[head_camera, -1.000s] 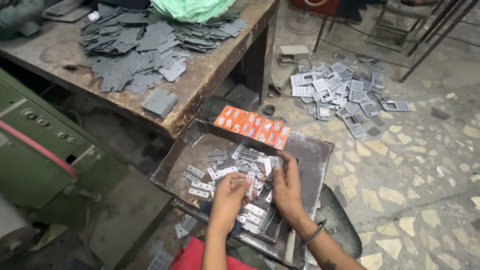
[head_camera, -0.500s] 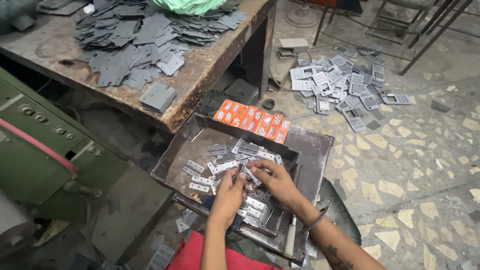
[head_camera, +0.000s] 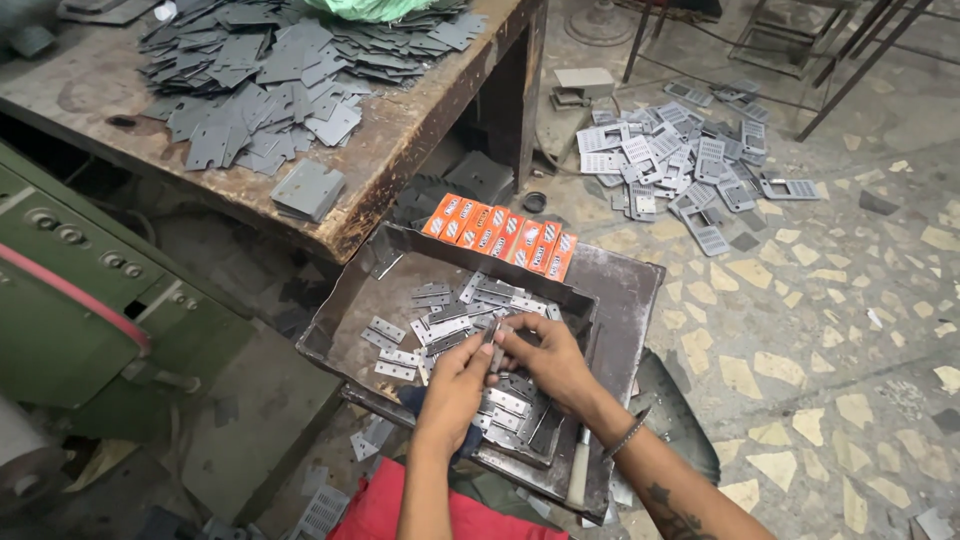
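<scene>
Left hand (head_camera: 455, 378), right hand (head_camera: 545, 355) pinch a hinge (head_camera: 496, 345); long axis upright.

Up and to my left, a worn wooden worktop (head_camera: 420, 150) carries a spread heap of flat grey metal plates (head_camera: 270, 80), with a green bag (head_camera: 375, 8) at its far edge. A green machine (head_camera: 90, 300) stands at my left. Ahead of me sits a row of orange boxes (head_camera: 500, 232). Perforated grey metal pieces (head_camera: 680, 165) lie scattered on the terrazzo floor (head_camera: 850, 350).
</scene>
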